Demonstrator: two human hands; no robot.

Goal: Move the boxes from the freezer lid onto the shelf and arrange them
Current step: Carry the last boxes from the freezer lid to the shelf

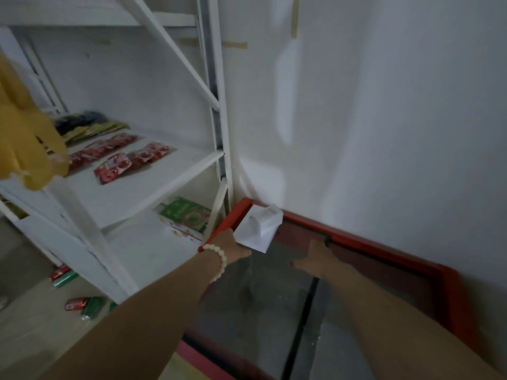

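A white box (262, 226) lies on the glass freezer lid (255, 297) in its far left corner, near the red rim. My left hand (233, 246), with a bead bracelet on the wrist, touches the box's near left edge; how its fingers lie is hidden. My right hand (315, 259) rests flat on the glass to the right of the box, fingers near the lid's dark handle. The white shelf (142, 187) stands left of the freezer. On its lower level sits a green box (186, 216).
Red snack packets (120, 160) and dark packets (82, 124) lie on the middle shelf level. A yellow garment (24, 138) hangs at the left. Several cans (82, 305) lie on the floor beside the shelf. A white wall (384, 133) stands right behind the freezer.
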